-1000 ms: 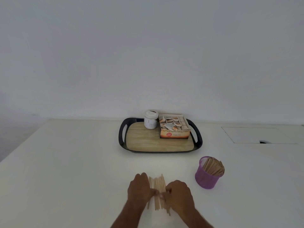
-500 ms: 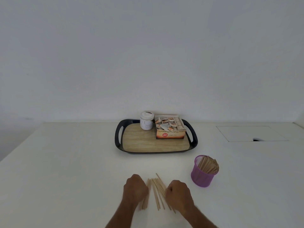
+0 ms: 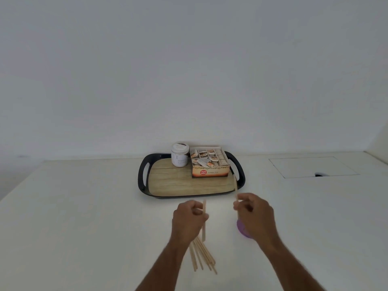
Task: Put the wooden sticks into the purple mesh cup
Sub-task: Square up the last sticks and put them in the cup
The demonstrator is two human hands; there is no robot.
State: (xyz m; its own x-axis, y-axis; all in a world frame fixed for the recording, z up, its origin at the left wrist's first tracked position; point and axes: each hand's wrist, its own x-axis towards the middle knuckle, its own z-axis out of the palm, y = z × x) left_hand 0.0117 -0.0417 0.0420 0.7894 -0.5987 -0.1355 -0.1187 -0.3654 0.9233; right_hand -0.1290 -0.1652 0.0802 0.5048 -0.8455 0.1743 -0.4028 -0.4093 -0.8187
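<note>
Wooden sticks lie fanned on the white tabletop; my left hand and right hand each pinch one. Next I lower the right's into the purple mesh cup beneath.

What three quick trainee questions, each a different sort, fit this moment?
1. True or false: each hand holds a wooden stick.
2. Which hand covers most of the purple cup? A) left B) right
3. Fill in: the loose sticks lie on the ____.

Key
1. True: the left hand grips one stick, and the right hand pinches another stick.
2. B.
3. Table, below the left hand.
</note>
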